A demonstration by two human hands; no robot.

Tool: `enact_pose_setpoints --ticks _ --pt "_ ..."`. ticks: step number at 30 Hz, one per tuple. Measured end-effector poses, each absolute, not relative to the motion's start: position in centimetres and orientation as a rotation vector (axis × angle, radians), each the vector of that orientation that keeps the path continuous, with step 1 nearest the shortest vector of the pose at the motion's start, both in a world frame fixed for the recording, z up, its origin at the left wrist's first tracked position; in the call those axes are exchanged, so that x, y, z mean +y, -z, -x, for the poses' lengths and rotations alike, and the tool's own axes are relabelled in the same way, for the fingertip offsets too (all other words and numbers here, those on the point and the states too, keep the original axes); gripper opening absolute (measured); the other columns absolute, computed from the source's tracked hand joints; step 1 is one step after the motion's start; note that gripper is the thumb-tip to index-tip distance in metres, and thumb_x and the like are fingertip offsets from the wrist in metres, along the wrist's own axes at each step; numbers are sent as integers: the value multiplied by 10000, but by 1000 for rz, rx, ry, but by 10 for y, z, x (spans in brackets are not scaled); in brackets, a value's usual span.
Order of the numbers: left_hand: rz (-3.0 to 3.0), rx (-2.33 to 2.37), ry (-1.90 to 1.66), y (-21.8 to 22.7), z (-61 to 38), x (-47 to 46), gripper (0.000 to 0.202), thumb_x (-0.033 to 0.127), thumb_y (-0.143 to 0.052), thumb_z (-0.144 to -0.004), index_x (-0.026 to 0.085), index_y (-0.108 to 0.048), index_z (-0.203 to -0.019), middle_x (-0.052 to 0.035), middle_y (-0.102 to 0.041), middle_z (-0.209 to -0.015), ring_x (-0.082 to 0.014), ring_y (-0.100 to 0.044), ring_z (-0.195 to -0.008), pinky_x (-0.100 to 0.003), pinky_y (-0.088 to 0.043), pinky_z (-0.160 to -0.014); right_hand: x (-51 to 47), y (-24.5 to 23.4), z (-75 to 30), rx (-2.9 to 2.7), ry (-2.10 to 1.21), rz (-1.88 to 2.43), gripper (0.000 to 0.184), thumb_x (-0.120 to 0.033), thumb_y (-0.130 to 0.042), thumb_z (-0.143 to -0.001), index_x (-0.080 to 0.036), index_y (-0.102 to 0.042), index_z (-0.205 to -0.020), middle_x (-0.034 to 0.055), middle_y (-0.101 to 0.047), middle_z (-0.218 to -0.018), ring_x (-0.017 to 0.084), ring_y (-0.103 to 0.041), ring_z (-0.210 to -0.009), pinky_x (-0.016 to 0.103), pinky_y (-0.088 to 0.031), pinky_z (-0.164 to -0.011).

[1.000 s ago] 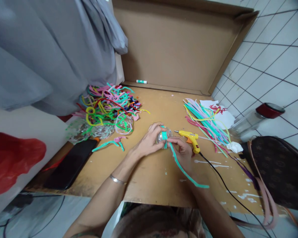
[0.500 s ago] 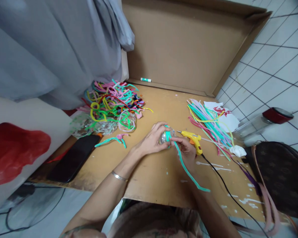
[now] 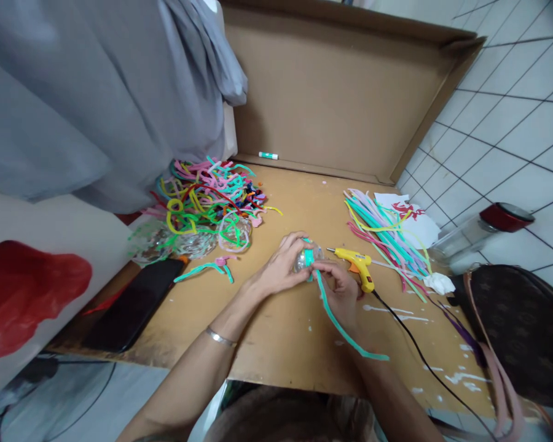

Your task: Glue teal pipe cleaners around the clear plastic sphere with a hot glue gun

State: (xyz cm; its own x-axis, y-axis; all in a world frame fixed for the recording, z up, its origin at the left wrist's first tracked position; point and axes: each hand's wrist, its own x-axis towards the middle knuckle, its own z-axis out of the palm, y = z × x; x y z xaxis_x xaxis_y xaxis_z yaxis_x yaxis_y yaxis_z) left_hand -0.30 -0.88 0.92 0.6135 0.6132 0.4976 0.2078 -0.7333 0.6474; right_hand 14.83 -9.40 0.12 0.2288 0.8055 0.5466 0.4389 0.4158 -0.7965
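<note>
Where hands (image 3: pixel 343 291) converge, turquoise pipe cleaner (image 3: pixel 335 323), slanting nearward, free end rightward

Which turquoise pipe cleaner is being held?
The pipe cleaner pinched by the right hand, its tail free; loose ones lie in the left pile, right bundle and near the phone.

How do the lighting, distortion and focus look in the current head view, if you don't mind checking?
Head view: wide-angle stretching, the bottle at right slanting outward; head view: soft, diffuse light, with a shadow at the left of the cardboard; head view: the clear item at the left hand looks slightly soft, its fine detail unreadable.
</note>
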Motion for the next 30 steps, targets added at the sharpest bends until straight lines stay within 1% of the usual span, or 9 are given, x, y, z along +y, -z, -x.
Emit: enact_pose_setpoints --ticks 5,9,12,14,19,21,25,27,30 --pt "-2280 660 -988 -5 4 -6 428 243 -596 -782 185 -508 -1196 -156 -454 -1345 -299 -427 -1315 -503 -381 -1101 -105 -3 -143 -1645 3 1240 253 -153 -518 -895 -250 -680 -1063 54 -736 -1008 207 -667 -960 402 -509 -878" --pt "-2290 662 -997 -4 4 -5 416 256 -597 -796 181 -506 -1195 -155 -453 -1338 -289 -429 -1310 -493 -379 -1105 -108 -1 -147 -1687 133 1274 296 -146 -493 -914 -263 -669 -1122 48 -742 -994 203 -673 -911 374 -506 -813" --pt "-2297 677 -992 -5 4 -5 406 265 -606 -807 185 -503 -1191 -154 -456 -1328 -281 -438 -1302 -486 -382 -1105 -107 -1 -150 -1654 98 1285 260 -172 -537 -913 -254 -673 -1117 45 -744 -963 198 -670 -881 362 -508 -796" --pt "-2302 676 -989 -5 4 -5 404 267 -611 -809 185 -504 -1190 -154 -454 -1330 -282 -437 -1303 -486 -382 -1104 -104 0 -152 -1644 57 1276 238 -188 -554 -912 -248 -682 -1104 47 -741 -978 194 -669 -907 360 -515 -815" --pt "-2307 657 -990 -4 5 -4 405 277 -613 -812 161 -514 -1187 -172 -449 -1332 -295 -439 -1301 -487 -385 -1099 -94 5 -156 -1628 33 1203 180 -252 -561 -920 -255 -730 -980 47 -739 -1022 192 -679 -943 370 -535 -841" --pt "-2307 661 -985 -5 5 -4 402 281 -610 -814 166 -514 -1187 -169 -451 -1332 -296 -437 -1306 -492 -384 -1100 -91 3 -157 -1614 12 1182 192 -284 -544 -930 -273 -735 -946 35 -751 -1003 208 -685 -948 402 -528 -881" --pt "-2306 651 -967 -6 5 -4 400 291 -598 -827 174 -510 -1199 -163 -457 -1327 -290 -425 -1321 -487 -378 -1108 -91 -8 -159 -1605 -155 1186 254 -283 -459 -967 -272 -713 -971 43 -742 -1050 232 -648 -1083 457 -476 -991" --pt "-2306 647 -964 -7 5 -4 400 295 -597 -827 178 -511 -1200 -162 -461 -1326 -297 -426 -1319 -496 -378 -1106 -91 -15 -161 -1631 -187 1182 257 -272 -446 -971 -266 -702 -957 42 -738 -1044 229 -638 -1092 462 -461 -1001" --pt "-2307 648 -957 -7 5 -4 403 300 -599 -826 190 -512 -1204 -155 -464 -1335 -307 -426 -1319 -510 -377 -1103 -90 -23 -163 -1647 -182 1178 247 -290 -450 -972 -275 -693 -932 38 -738 -988 224 -640 -1048 426 -470 -966"
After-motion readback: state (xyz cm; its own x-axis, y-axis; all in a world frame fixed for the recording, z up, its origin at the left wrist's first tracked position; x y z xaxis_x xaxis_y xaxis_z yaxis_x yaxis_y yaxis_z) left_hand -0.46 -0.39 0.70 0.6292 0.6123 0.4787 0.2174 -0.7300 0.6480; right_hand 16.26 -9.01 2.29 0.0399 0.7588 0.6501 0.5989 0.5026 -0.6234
